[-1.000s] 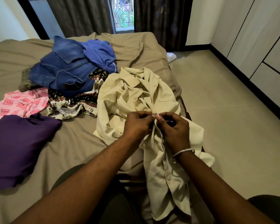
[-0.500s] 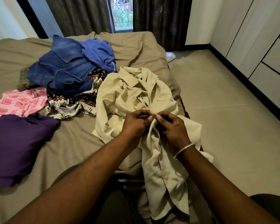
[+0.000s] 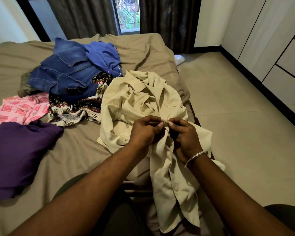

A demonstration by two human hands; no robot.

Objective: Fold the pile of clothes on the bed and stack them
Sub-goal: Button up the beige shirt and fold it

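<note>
Both hands meet at the middle of the cream shirt (image 3: 143, 103), right at its front edge. The left hand (image 3: 144, 132) pinches the cloth with curled fingers. The right hand (image 3: 187, 138) pinches it too, and a small button seems to sit between their fingertips. The shirt runs long, from its collar far beyond the hands down to its hem near the person's lap. Both hands are equally close. The pile of other clothes (image 3: 71, 77) lies off to the left, past the left hand, on the bed (image 3: 143, 48).
</note>
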